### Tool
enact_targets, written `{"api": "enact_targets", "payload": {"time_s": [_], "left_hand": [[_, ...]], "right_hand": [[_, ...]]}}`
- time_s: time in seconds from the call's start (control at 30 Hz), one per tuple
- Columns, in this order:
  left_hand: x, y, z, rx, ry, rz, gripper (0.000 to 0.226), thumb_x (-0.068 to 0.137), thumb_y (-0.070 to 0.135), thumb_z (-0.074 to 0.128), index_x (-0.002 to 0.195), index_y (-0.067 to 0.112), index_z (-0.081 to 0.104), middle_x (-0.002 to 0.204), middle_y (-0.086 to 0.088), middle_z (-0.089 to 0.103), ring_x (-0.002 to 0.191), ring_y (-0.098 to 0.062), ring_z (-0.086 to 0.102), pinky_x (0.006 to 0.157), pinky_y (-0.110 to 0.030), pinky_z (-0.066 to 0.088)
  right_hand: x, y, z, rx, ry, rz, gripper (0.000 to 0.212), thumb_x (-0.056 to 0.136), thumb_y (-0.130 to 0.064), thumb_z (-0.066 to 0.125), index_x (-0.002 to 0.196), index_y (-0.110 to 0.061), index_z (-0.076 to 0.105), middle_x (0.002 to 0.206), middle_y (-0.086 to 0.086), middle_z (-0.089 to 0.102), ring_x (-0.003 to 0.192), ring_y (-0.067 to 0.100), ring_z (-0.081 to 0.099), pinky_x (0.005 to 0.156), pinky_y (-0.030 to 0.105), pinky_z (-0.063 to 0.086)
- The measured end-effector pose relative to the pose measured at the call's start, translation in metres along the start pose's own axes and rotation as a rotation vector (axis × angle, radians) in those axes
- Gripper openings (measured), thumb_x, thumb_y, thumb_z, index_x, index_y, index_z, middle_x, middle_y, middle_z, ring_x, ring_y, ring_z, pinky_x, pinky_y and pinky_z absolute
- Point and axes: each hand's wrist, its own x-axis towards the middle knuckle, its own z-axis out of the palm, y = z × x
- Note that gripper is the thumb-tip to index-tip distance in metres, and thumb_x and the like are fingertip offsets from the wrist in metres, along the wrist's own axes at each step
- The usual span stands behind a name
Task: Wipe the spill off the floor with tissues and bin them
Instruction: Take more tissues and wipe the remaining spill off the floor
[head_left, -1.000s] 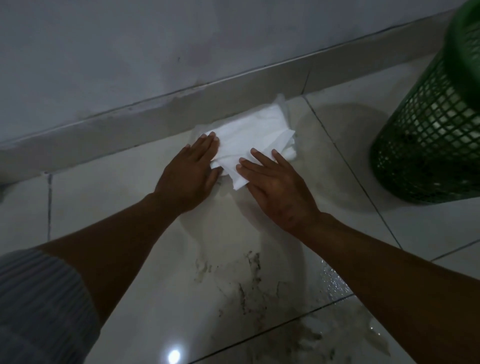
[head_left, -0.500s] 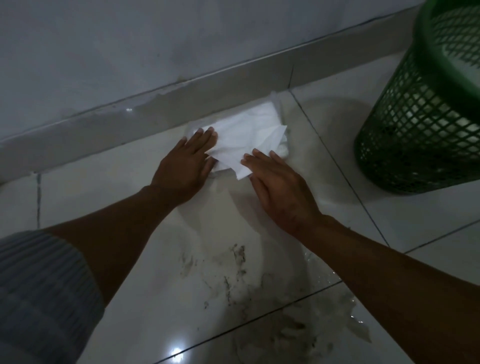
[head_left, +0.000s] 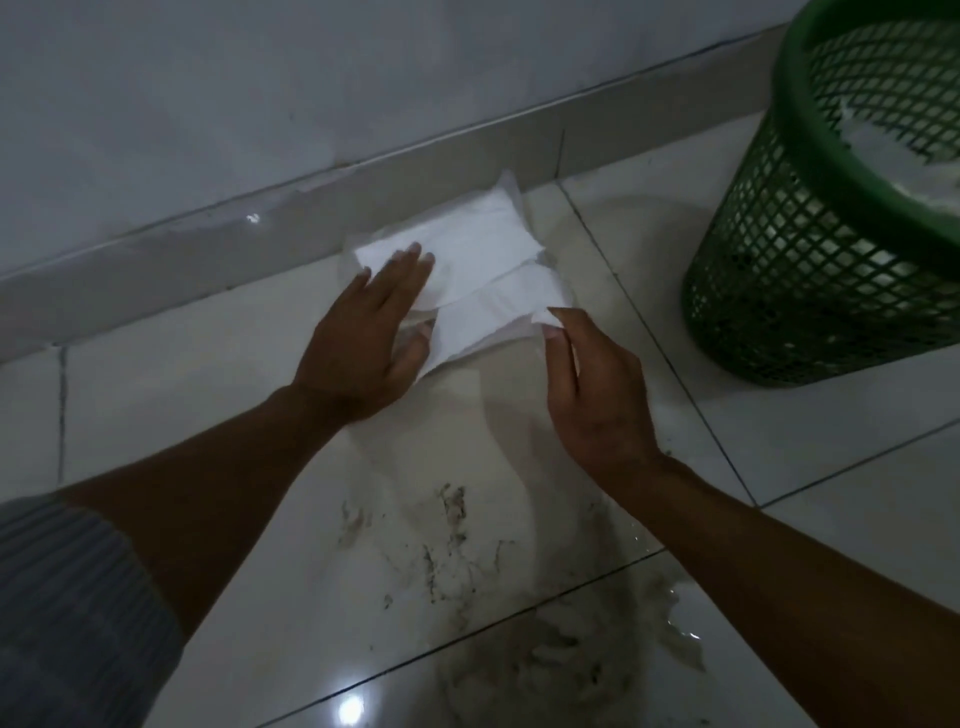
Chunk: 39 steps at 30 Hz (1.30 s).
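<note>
White tissues (head_left: 483, 260) lie in a loose stack on the pale floor tiles beside the wall's skirting. My left hand (head_left: 369, 332) presses flat on their left part, fingers spread over the top sheet. My right hand (head_left: 587, 384) pinches the right corner of a lower tissue between thumb and fingers. A dirty wet spill (head_left: 467, 540) with dark smears spreads over the tiles nearer to me, between my forearms. A green mesh bin (head_left: 810, 291) stands on the floor at the right, with white tissue inside it.
The grey wall and its skirting (head_left: 208, 249) run across the back, right behind the tissues. A wet puddle (head_left: 675, 629) glistens on the tile at the lower right. A striped grey sleeve (head_left: 67, 613) shows at the lower left.
My right hand has moved from lying flat on the tissues to pinching their right corner. The left hand slid further onto the stack. The view shifted, showing more of the bin.
</note>
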Motion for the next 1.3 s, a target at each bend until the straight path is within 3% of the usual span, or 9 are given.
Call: {"api": "enact_targets", "payload": {"time_s": [0.17,0.3,0.4,0.5,0.6,0.7,0.83,0.97,1.3], "left_hand": [[-0.003,0.01,0.003,0.013,-0.104,-0.026,0.053,0.099,0.027,0.028,0.148,0.009,0.04,0.157,-0.012,0.033,0.147,-0.03,0.028,0.118,-0.05,0.026],[0.001,0.016,-0.008,-0.064,-0.109,-0.084,0.057,0.091,0.024,0.039,0.145,0.007,0.044,0.155,-0.014,0.036,0.147,-0.031,0.03,0.12,-0.049,0.023],[-0.002,0.03,-0.021,-0.312,0.128,-0.276,0.045,0.097,0.032,0.042,0.131,0.012,0.061,0.137,-0.01,0.059,0.131,-0.026,0.053,0.109,-0.039,0.042],[-0.011,0.049,-0.037,-0.496,0.311,-0.424,0.051,0.1,0.05,0.036,0.113,0.016,0.073,0.107,-0.002,0.075,0.103,-0.015,0.069,0.093,-0.033,0.054],[-0.028,0.063,-0.05,-0.553,0.304,-0.35,0.054,0.093,0.059,0.046,0.112,0.015,0.073,0.105,0.003,0.075,0.1,-0.006,0.07,0.091,-0.034,0.056],[-0.049,0.071,-0.06,-0.409,0.188,-0.26,0.062,0.081,0.067,0.061,0.121,0.02,0.069,0.116,0.002,0.072,0.104,-0.008,0.068,0.093,-0.03,0.055],[-0.078,0.082,-0.067,-0.229,0.149,-0.229,0.034,0.09,0.038,0.067,0.119,0.021,0.071,0.116,0.002,0.073,0.103,-0.015,0.07,0.091,-0.033,0.056],[-0.122,0.091,-0.07,-0.144,0.145,-0.223,0.021,0.091,0.022,0.066,0.11,0.017,0.074,0.109,-0.003,0.075,0.097,-0.021,0.07,0.086,-0.034,0.055],[-0.215,0.129,-0.065,-0.093,-0.105,-0.059,0.015,0.086,0.022,0.068,0.096,0.016,0.077,0.108,-0.005,0.075,0.1,-0.023,0.07,0.087,-0.035,0.054]], "right_hand": [[0.0,-0.008,-0.002,0.076,0.087,0.052,0.023,0.103,-0.021,0.043,0.11,-0.014,0.063,0.083,-0.011,0.057,0.071,0.0,0.05,0.061,0.002,0.032],[-0.004,-0.012,-0.009,0.129,0.111,0.057,0.026,0.103,-0.027,0.041,0.108,-0.015,0.064,0.075,-0.004,0.062,0.065,0.01,0.055,0.056,0.025,0.041],[-0.005,-0.017,-0.015,0.136,0.093,0.041,0.024,0.103,-0.027,0.041,0.108,-0.018,0.064,0.078,-0.003,0.064,0.07,0.013,0.059,0.06,0.029,0.045],[-0.006,-0.025,-0.018,0.154,0.053,0.008,0.018,0.103,-0.024,0.042,0.096,-0.027,0.059,0.068,-0.015,0.056,0.065,0.001,0.054,0.056,0.015,0.038],[-0.009,-0.032,-0.02,0.168,0.015,-0.012,0.019,0.103,-0.022,0.042,0.093,-0.031,0.055,0.065,-0.017,0.053,0.062,-0.002,0.051,0.054,0.009,0.032],[-0.014,-0.038,-0.021,0.168,-0.038,-0.044,0.019,0.103,-0.023,0.042,0.099,-0.021,0.06,0.071,-0.006,0.059,0.067,0.006,0.056,0.058,0.022,0.043],[-0.032,-0.05,-0.024,0.127,-0.177,-0.165,0.022,0.103,-0.023,0.043,0.106,-0.017,0.063,0.086,-0.01,0.063,0.076,0.006,0.058,0.066,0.014,0.042],[-0.059,-0.05,-0.029,0.023,-0.401,-0.341,0.022,0.098,-0.017,0.048,0.109,-0.01,0.067,0.101,0.003,0.07,0.091,0.02,0.064,0.08,0.031,0.053],[-0.124,-0.034,-0.056,-0.22,-0.763,-0.563,0.029,0.091,-0.023,0.056,0.109,-0.009,0.073,0.116,0.008,0.072,0.106,0.024,0.067,0.097,0.04,0.053]]}}
